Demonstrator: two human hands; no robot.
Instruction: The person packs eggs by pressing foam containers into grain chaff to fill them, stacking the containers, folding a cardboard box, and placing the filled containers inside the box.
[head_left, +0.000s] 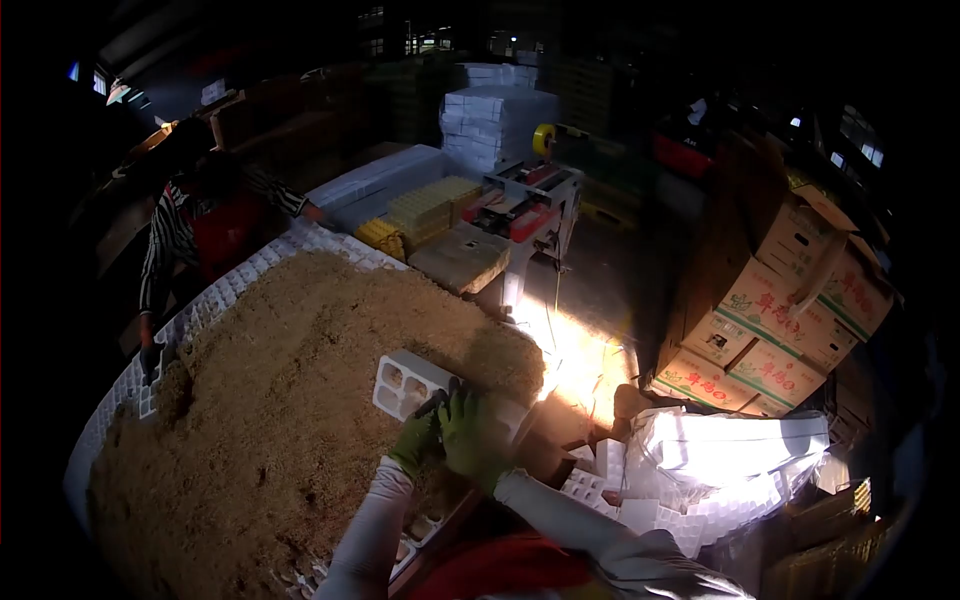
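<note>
A white foam egg tray (415, 370) with round cells lies tilted on a broad heap of brown, loose, grainy material (290, 380). My left hand (417, 438), in a green glove with dark fingertips, is at the tray's lower right corner. Whether its fingers close on the foam is hidden. Close beside it, my right hand (472, 438) wears the same kind of glove, fingers stretched forward and slightly blurred. Pale foam (513, 418) shows just past my right hand. More cells of a foam tray (408, 548) stick out at the heap's near edge.
Across the heap, a person in striped sleeves (163, 250) touches a foam tray (148, 395). Foam pieces line the heap's far edge. A red-and-grey machine (522, 205) stands behind. Printed cartons (760, 330) are stacked right, above plastic-wrapped foam trays (725, 460).
</note>
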